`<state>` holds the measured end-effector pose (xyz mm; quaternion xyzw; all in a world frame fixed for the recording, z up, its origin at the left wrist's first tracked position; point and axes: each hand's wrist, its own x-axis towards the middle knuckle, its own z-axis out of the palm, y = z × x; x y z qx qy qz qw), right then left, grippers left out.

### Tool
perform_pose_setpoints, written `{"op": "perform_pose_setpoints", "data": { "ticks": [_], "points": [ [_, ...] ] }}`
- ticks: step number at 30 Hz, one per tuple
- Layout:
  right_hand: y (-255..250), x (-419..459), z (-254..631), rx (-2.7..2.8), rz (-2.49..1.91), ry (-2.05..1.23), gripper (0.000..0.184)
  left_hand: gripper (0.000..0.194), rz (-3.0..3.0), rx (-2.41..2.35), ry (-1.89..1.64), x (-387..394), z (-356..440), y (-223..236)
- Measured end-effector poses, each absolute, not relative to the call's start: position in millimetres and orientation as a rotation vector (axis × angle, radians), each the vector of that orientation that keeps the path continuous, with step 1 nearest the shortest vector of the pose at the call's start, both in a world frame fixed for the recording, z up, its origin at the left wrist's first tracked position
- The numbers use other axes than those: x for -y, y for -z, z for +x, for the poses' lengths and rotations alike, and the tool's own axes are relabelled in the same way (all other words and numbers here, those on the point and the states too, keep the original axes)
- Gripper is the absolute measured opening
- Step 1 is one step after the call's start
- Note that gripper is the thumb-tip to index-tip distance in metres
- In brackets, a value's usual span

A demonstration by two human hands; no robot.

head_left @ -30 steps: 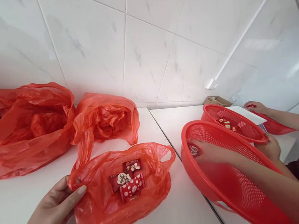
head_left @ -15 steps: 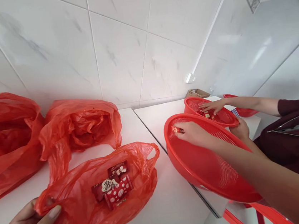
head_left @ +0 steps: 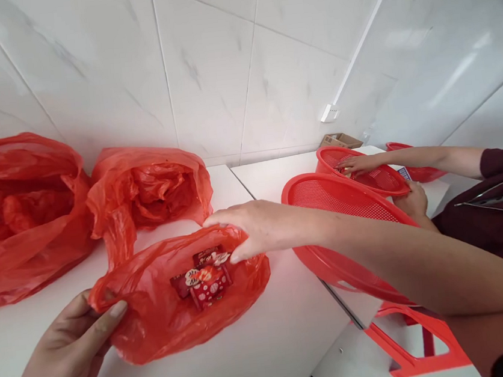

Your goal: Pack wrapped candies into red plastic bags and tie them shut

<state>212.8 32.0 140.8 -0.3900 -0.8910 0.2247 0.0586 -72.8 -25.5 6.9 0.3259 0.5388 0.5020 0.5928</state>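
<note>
The thin red polythene carrier bag [head_left: 180,323] lies open on the white worktop [head_left: 288,353], left of the seam where two worktop sections meet. Several red-wrapped candy packets [head_left: 203,282] sit together in its base. The left hand [head_left: 64,355] forms a narrow pinch on the bag's near rim, gathering the film between thumb and fingers. The right hand [head_left: 256,230] extends over the bag mouth with its fingers loosely open beside the far rim; no item shows in it, though the palm is hidden.

The bag film is judged very light, soft and easily torn: take hold at the rim, not the belly. The packets appear light and slick, so pinch them singly. Two crumpled red polythene bags [head_left: 19,221] [head_left: 151,188] lie toward the rear left. Right of the seam, a tilted red plastic mesh basket [head_left: 324,228] stands before a second basket [head_left: 384,179], where a co-worker's hand [head_left: 362,164] rests.
</note>
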Motion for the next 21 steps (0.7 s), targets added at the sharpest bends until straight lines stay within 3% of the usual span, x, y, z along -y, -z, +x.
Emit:
{"op": "perform_pose_setpoints", "data": {
  "ticks": [4,8,13,16,19,21],
  "points": [
    [-150,-30,230,2.645,-1.509,-0.538,0.033,0.042,0.779,-1.242,-1.175,26,-76,-5],
    [-159,0,240,2.536,-1.663,-0.436,0.032,0.036,0.837,-1.204,-1.151,28,-77,-6],
    [-134,21,247,2.685,-1.673,0.115,0.018,0.02,0.958,-1.136,-1.18,31,-78,-10],
    [-110,12,256,2.765,-1.539,0.362,0.021,0.019,1.012,-1.171,-1.205,33,-80,-16],
    [-93,4,257,2.824,-1.452,0.29,0.034,0.02,1.074,-1.225,-1.243,34,-80,-25],
    [-89,3,252,2.802,-1.45,0.064,0.035,0.02,1.127,-1.251,-1.258,34,-80,-34]
  ]
}}
